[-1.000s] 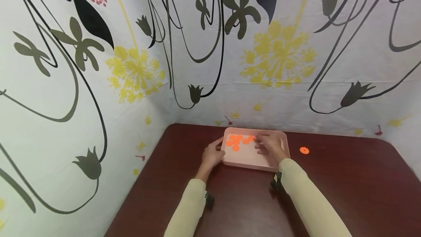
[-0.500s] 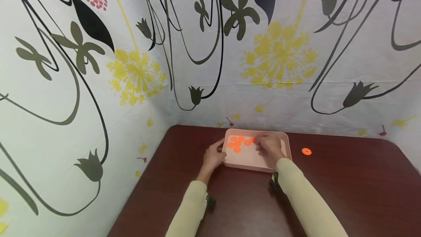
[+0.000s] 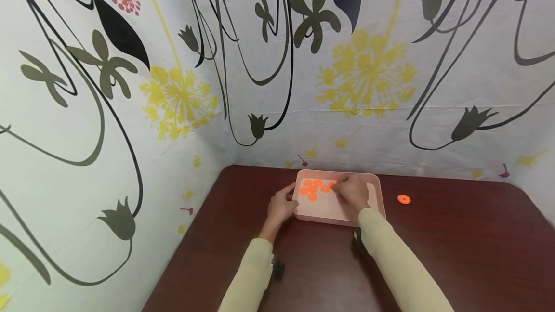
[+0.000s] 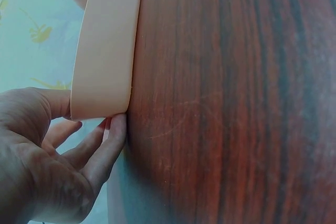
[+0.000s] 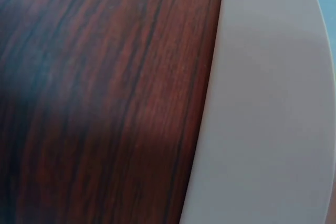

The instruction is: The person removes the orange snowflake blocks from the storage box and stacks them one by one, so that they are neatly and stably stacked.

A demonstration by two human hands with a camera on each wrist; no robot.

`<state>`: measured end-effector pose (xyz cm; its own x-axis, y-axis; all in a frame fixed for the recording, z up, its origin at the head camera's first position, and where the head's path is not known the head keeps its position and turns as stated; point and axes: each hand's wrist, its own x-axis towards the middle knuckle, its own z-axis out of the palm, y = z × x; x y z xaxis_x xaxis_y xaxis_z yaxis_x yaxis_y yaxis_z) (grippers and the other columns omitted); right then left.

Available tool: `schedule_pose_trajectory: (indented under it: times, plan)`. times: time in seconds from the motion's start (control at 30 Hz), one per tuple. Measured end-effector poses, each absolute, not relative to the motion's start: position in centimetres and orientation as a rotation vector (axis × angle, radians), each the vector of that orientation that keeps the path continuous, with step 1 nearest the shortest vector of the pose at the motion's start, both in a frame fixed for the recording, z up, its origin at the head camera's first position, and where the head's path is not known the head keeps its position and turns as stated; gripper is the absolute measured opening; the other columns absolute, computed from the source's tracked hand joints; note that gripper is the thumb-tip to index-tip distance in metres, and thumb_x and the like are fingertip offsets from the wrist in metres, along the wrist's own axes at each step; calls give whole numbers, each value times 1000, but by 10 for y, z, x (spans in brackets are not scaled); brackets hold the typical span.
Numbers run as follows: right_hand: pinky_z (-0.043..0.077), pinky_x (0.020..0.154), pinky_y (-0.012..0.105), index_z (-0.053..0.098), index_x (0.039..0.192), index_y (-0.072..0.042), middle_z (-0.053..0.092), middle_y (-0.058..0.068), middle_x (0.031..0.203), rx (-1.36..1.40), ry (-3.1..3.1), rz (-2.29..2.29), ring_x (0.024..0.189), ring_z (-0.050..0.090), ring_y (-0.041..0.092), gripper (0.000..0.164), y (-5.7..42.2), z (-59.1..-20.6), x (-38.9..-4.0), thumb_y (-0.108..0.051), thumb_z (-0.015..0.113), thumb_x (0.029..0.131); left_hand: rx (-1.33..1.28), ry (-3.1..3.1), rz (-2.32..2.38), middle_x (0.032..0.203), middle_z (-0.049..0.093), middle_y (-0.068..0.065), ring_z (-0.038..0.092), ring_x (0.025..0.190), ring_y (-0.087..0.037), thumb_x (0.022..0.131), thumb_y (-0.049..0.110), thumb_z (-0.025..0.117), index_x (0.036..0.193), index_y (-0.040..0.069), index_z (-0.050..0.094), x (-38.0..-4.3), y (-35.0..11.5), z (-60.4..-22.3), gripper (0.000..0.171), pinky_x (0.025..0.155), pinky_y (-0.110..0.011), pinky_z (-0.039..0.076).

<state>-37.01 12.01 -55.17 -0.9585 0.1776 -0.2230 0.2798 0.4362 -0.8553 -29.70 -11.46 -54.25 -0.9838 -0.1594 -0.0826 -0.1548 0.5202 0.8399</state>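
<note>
A shallow pink tray stands near the back of the table, its outer wall close up in both wrist views. My left hand grips the tray's left end; in the left wrist view the thumb is at the rim and the fingertips meet the lower corner. Several flat orange discs lie in the tray's left half. Over the tray, my right hand has its fingers drawn together and pinches an orange disc at the right end of the group. The hand partly covers that disc; the right wrist view does not show the fingers.
One notched orange disc with a small centre hole lies on the dark red wooden table, to the right of the tray. A white flower-patterned cloth hangs behind the table and along its left side.
My right hand's fingers have drawn together at the rightmost disc of the group, and its wrist has shifted slightly left. The left hand keeps its grip on the tray.
</note>
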Motion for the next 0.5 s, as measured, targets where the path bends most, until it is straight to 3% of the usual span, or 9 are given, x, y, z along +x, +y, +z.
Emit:
schedule_pose_trajectory:
  times: [0.27, 0.5]
  plan:
    - [59, 56, 30, 73, 118, -7, 79, 9, 88, 359, 2536, -1601, 65, 70, 13, 30, 123, -554, -370, -17, 79, 91, 280, -2732, -1496, 122, 78, -9, 68, 71, -12, 86, 5, 68, 151, 33, 60, -297, -115, -544, 71, 57, -24, 55]
    - [59, 56, 29, 74, 118, -8, 79, 6, 87, 300, 2576, -1548, 64, 70, 11, 29, 123, -553, -369, -18, 77, 91, 294, -2743, -1487, 123, 78, -8, 68, 72, -11, 87, 6, 68, 152, 33, 59, -296, -114, -542, 71, 57, -24, 54]
